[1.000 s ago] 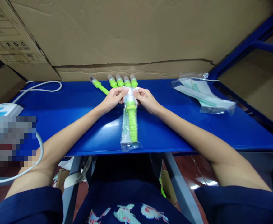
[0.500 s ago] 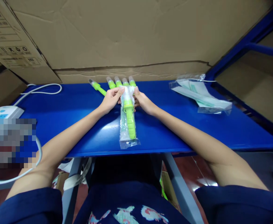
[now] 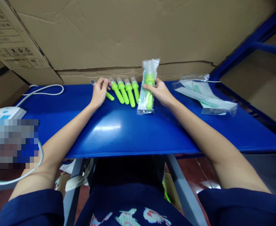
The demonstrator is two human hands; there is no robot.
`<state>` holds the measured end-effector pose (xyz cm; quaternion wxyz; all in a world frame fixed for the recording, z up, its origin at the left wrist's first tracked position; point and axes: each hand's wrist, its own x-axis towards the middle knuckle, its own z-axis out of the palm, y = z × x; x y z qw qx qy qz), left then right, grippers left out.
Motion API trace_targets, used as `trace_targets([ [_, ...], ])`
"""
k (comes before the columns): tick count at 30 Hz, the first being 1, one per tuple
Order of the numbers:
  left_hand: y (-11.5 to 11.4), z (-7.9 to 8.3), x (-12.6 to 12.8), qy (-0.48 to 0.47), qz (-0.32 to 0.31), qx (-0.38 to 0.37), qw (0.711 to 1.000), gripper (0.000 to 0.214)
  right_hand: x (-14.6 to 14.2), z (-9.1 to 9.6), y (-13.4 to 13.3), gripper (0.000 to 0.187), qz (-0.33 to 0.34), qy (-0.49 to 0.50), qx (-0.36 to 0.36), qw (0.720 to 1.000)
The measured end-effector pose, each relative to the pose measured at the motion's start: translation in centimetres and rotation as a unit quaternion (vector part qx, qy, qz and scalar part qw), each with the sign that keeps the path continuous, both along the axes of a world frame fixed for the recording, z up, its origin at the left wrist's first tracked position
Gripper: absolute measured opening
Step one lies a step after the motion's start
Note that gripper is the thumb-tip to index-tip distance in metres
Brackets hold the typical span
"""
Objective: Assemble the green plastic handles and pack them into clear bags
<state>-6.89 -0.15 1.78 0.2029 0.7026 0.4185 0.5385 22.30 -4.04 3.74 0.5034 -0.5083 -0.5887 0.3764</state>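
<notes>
My right hand [image 3: 162,92] grips a clear plastic bag [image 3: 141,102] holding a bright green stick [image 3: 149,78] with a clear cap, thumb across its front. The bag is tilted nearly upright near the back of the table. My left hand [image 3: 99,91] is among the loose sticks at the left, its fingers bent and drawn together. It covers the middle of the leftmost green stick [image 3: 110,96], and its fingertips are by the cap of the neighbouring green stick [image 3: 118,93]. Whether they pinch anything is hidden. Several more capped green sticks [image 3: 129,94] lie side by side between my hands.
Flat clear packets [image 3: 204,94] with pale green and white contents lie at the right on the blue table [image 3: 119,138]. At the left are a white power strip [image 3: 8,112] and its cable [image 3: 46,91]. A cardboard sheet [image 3: 119,37] stands behind.
The bagged stick has moved up and to the right, now in my right hand alone. My left hand has let go of the bag and shifted left to the loose sticks.
</notes>
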Motion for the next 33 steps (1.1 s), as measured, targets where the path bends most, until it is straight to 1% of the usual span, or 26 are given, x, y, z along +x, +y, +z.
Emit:
trace_targets([
  [2,0.8,-0.2,-1.7,0.041,0.062,0.031,0.997,0.055,1.6,-0.2,1.1,0.027,-0.049,-0.018,-0.017,0.998],
  [4,1.7,-0.6,-3.2,0.069,0.117,0.046,0.99,0.041,2.8,-0.6,1.8,0.024,-0.075,-0.033,-0.055,0.995],
  [6,2.5,-1.1,-4.3,0.101,0.152,0.04,0.982,0.028,3.4,-1.0,2.2,0.029,-0.084,-0.034,-0.092,0.992],
  [8,2.9,-1.5,-5.1,0.134,0.176,0.028,0.975,0.019,3.5,-1.3,2.5,0.036,-0.079,-0.022,-0.113,0.99],
  [10,2.8,-1.6,-5.4,0.171,0.2,0.012,0.965,0.02,3.4,-1.7,2.7,0.043,-0.078,-0.003,-0.115,0.99],
  [12,2.3,-1.4,-5.4,0.205,0.223,-0.004,0.953,0.027,3.1,-1.9,2.9,0.047,-0.093,0.007,-0.11,0.99],
  [14,1.4,-0.9,-5.1,0.234,0.239,-0.02,0.942,0.033,2.9,-2.1,3.0,0.047,-0.109,-0.008,-0.103,0.989],
  [16,0.5,-0.3,-4.7,0.264,0.245,-0.034,0.932,0.036,2.8,-2.1,2.8,0.036,-0.1,-0.066,-0.089,0.989],
  [18,-0.2,0.3,-4.2,0.292,0.246,-0.05,0.923,0.038,2.8,-2.0,2.4,0.022,-0.073,-0.166,-0.049,0.982],
  [19,-0.6,0.6,-4.1,0.306,0.245,-0.056,0.918,0.04,2.8,-2.0,2.3,0.018,-0.06,-0.227,-0.02,0.972],
  [20,-0.8,0.9,-3.9,0.319,0.244,-0.061,0.914,0.041,2.9,-1.9,2.2,0.017,-0.052,-0.291,0.013,0.955],
  [22,-1.2,1.2,-3.7,0.34,0.241,-0.068,0.907,0.044,3.3,-1.8,2.1,0.026,-0.055,-0.397,0.072,0.913],
  [24,-1.2,1.4,-3.7,0.354,0.234,-0.067,0.903,0.046,4.1,-1.7,2.4,0.035,-0.084,-0.459,0.095,0.879],
  [25,-1.2,1.3,-3.8,0.358,0.229,-0.063,0.903,0.046,4.7,-1.6,2.5,0.038,-0.105,-0.475,0.093,0.869],
  [27,-1.0,1.2,-3.9,0.364,0.218,-0.056,0.904,0.046,6.1,-1.3,2.9,0.039,-0.153,-0.503,0.069,0.848],
  [28,-0.9,1.1,-4.0,0.365,0.214,-0.055,0.905,0.045,6.9,-1.1,3.0,0.04,-0.175,-0.52,0.046,0.835],
  [29,-0.7,1.0,-4.0,0.364,0.211,-0.057,0.905,0.045,7.7,-0.9,3.0,0.044,-0.192,-0.538,0.015,0.821],
  [31,-0.6,0.8,-4.1,0.363,0.208,-0.065,0.906,0.045,9.1,-0.6,2.9,0.055,-0.22,-0.565,-0.072,0.792],
  [33,-0.6,0.8,-4.0,0.372,0.203,-0.062,0.904,0.048,10.0,-0.3,2.6,0.064,-0.233,-0.577,-0.142,0.77],
])
